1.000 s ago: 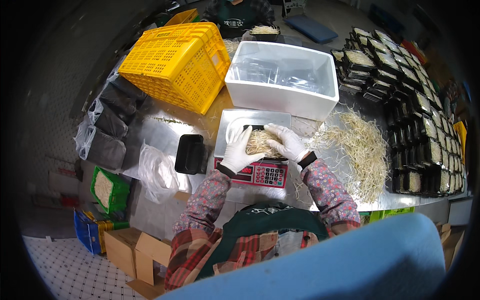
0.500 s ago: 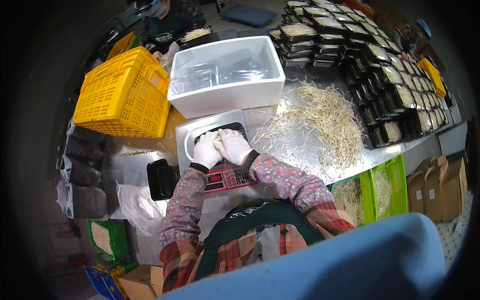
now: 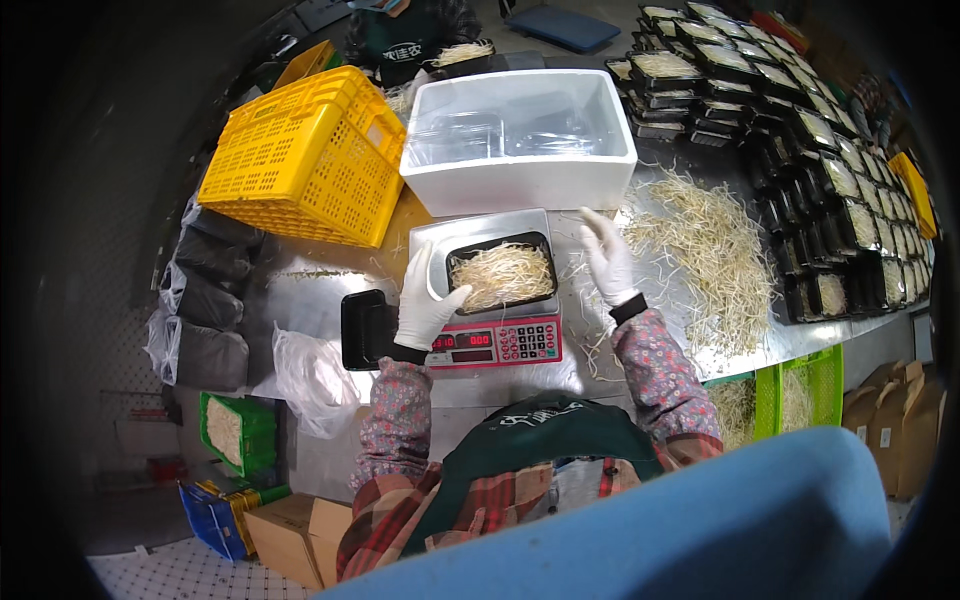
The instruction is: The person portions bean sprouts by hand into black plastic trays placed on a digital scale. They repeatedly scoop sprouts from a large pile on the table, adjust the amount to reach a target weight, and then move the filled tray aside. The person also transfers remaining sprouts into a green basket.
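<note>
A black tray point(image 3: 500, 278) heaped with pale sprouts sits on a steel-topped digital scale point(image 3: 520, 345) with a red front panel. My left hand point(image 3: 422, 300), in a white glove, is at the tray's left side with fingers apart and thumb at the edge of the sprouts; whether it touches them I cannot tell. My right hand point(image 3: 606, 260) is off the tray to the right, open and holding nothing. A loose pile of sprouts point(image 3: 710, 260) lies to its right, and an empty black tray point(image 3: 365, 330) is left of the scale.
A white foam box point(image 3: 517, 185) of clear plastic items and a yellow crate point(image 3: 280, 160) stand behind. Filled trays point(image 3: 840, 170) are stacked right, dark bags point(image 3: 205, 350) and a plastic bag point(image 3: 310, 380) lie left. A co-worker point(image 3: 400, 35) is across the table; green crates point(image 3: 800, 390) are below.
My hands were pressed together on the sprouts and have parted: the left toward the tray's left side, the right outward to the right. The heap in the tray now shows, and the view has shifted.
</note>
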A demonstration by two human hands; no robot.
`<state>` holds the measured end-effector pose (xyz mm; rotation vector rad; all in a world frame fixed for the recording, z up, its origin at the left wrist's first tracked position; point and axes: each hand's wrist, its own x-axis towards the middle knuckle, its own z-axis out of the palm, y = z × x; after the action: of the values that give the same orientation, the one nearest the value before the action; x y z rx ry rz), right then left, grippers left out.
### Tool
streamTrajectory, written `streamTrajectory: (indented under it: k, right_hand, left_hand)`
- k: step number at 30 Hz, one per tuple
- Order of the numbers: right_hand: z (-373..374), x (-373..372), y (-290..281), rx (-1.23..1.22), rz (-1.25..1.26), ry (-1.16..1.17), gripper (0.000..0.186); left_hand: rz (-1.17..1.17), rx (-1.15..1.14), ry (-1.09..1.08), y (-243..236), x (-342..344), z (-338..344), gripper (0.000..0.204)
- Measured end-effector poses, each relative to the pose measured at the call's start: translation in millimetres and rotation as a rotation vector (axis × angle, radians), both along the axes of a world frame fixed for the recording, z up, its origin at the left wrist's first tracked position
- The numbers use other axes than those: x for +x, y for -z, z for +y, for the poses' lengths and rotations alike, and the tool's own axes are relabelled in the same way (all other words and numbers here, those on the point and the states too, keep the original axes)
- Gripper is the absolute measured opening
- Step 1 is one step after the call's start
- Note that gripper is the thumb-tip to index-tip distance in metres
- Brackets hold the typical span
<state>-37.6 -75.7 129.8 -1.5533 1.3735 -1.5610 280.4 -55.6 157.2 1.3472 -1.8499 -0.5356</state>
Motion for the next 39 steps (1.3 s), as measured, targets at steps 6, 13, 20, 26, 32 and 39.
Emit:
streamTrajectory:
  k: [6,13,20,26,32,39]
  right_hand:
    - [18.0,52.2,-6.1,-0.087,0.408,-0.198,0.055]
    - [-1.9,92.2,-0.1,0.065,0.822,-0.404,0.074]
    - [-2.9,53.3,-21.9,0.067,0.266,-0.491,0.064]
    - [41.1,56.3,-33.0,-0.116,0.72,-0.316,0.045]
    - [44.4,76.2,-14.9,-0.114,0.522,-0.221,0.011]
    - [13.7,62.6,-45.1,0.25,-0.385,-0.369,0.009]
  left_hand:
    - [0.101,-0.005,-0.029,37.1,-14.3,7.2,0.061]
    - [-0.378,-0.073,-0.006,43.7,-41.9,1.4,0.053]
    - [0.032,0.052,0.13,42.3,-15.4,7.4,0.065]
    - [0.019,-0.021,0.066,32.1,-5.5,7.0,0.071]
    - [0.228,0.043,0.034,30.6,-8.7,5.2,0.068]
    - [0.586,0.226,-0.029,58.5,24.8,7.7,0.053]
